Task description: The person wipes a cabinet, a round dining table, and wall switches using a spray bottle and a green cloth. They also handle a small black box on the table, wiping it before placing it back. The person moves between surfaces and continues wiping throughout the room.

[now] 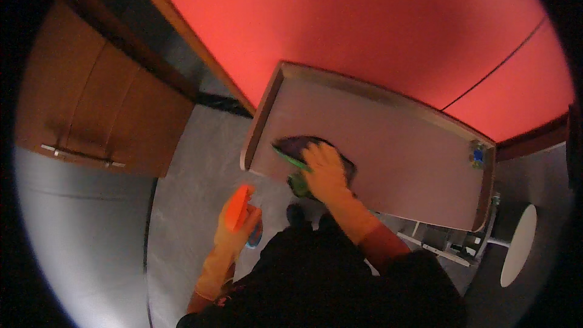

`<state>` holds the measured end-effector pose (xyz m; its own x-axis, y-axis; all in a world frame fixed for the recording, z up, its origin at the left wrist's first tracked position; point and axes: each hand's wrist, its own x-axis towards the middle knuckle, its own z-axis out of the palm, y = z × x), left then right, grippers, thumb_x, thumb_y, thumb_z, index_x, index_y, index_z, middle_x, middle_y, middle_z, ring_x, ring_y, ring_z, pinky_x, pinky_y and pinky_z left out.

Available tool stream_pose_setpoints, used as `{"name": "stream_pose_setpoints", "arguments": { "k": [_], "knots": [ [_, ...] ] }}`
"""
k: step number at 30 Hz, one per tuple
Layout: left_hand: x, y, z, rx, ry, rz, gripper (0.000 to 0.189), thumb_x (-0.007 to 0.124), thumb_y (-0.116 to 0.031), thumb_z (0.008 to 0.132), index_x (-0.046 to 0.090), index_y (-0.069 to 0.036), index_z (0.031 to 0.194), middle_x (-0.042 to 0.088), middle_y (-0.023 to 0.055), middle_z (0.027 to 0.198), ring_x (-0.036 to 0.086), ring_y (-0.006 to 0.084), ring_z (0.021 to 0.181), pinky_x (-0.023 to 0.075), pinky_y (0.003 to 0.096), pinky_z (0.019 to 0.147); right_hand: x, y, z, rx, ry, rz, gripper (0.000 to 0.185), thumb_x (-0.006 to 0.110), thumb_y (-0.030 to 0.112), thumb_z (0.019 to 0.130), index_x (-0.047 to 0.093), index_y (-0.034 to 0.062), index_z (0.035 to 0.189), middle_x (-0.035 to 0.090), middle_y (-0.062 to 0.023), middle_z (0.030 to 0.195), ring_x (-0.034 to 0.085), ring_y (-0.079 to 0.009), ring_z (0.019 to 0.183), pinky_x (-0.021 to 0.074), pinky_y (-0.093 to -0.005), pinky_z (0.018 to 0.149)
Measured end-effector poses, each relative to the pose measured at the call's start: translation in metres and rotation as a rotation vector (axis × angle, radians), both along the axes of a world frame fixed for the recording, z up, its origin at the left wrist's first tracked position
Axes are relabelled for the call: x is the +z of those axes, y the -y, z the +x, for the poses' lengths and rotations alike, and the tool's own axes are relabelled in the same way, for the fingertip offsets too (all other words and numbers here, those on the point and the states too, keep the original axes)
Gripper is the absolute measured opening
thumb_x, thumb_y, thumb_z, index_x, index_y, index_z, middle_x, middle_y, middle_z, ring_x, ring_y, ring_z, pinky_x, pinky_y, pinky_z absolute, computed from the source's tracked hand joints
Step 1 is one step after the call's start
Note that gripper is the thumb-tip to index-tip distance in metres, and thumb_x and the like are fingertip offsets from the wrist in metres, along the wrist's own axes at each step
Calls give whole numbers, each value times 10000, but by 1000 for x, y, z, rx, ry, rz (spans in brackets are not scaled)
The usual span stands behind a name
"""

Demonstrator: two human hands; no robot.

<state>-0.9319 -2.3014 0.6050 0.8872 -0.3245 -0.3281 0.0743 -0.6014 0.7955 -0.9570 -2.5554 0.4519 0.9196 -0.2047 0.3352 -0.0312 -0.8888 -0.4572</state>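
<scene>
My right hand (325, 171), in an orange rubber glove, presses down on a dark cloth with a green edge (294, 143) near the front of a desk top (387, 155). Part of the cloth, a green fold (298, 185), droops over the front edge. Lower and to the left, my left hand (234, 225) wears a matching glove. Its fingers wrap a spray bottle with a bright orange head (239, 207); the bottle's blue lower end (255, 236) shows beneath the hand, and the grip hides the rest.
A raised rim (364, 91) borders the desk at the back and sides, against a red wall (364, 18). A small blue-and-yellow item (477, 155) sits in its right corner. A brown cabinet with a bar handle (104, 114) stands left, a white round disc (519, 246) right.
</scene>
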Motion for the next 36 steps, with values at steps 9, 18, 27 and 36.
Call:
{"name": "stream_pose_setpoints", "arguments": {
  "k": [9, 18, 27, 36],
  "knots": [
    [-30, 13, 56, -376, 105, -237, 608, 737, -101, 864, 526, -66, 1433, 675, 89, 1051, 651, 159, 906, 541, 323, 790, -38, 249, -202, -1080, -297, 94, 456, 563, 315, 993, 574, 23, 1343, 590, -198, 1375, 566, -377, 1244, 456, -483, 1046],
    [-3, 23, 66, -444, 6, -210, 631, 754, -96, 866, 512, -53, 1447, 651, 81, 1286, 641, 172, 1003, 524, 337, 903, 55, 190, -191, -880, 328, 611, 503, 541, 438, 1020, 571, 61, 1351, 689, -140, 1196, 658, -300, 1082, 526, -427, 937],
    [6, 13, 68, -400, -58, -254, 636, 776, -106, 853, 524, -73, 1436, 662, 65, 1225, 651, 170, 949, 531, 330, 850, 247, 199, -58, -637, 646, -546, 486, 552, 312, 1047, 497, 62, 1461, 540, -160, 1444, 521, -278, 1318, 391, -391, 1135],
    [-12, -5, 51, -106, -46, -339, 556, 785, -163, 853, 583, -78, 1365, 646, 27, 886, 602, 128, 722, 471, 294, 634, 493, 249, 105, -779, 584, -917, 206, 606, 258, 938, 714, 91, 884, 712, -143, 837, 684, -344, 774, 510, -477, 661]
  ]
}}
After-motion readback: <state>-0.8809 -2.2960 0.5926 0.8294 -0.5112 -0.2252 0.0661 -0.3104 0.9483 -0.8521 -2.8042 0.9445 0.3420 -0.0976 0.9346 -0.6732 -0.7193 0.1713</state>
